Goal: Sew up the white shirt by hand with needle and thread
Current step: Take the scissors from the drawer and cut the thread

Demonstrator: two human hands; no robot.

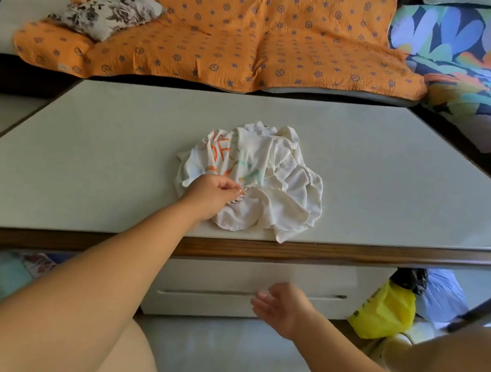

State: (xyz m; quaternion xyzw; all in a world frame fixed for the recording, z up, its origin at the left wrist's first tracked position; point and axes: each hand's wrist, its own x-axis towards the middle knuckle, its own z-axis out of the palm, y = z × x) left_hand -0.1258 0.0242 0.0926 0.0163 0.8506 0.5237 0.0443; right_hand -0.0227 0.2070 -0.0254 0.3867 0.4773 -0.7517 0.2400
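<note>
The white shirt, with orange and green print, lies crumpled near the front edge of the pale table. My left hand rests on the shirt's near left part and pinches a thin needle between thumb and fingertips. A fine thread runs from that pinch up to the right across the cloth. My right hand hangs below the table's front edge, fingers relaxed and spread, holding nothing.
The table has a wooden front rim and a drawer unit beneath. A yellow bag sits under the table at right. Behind stands a sofa with an orange cover and a floral pillow.
</note>
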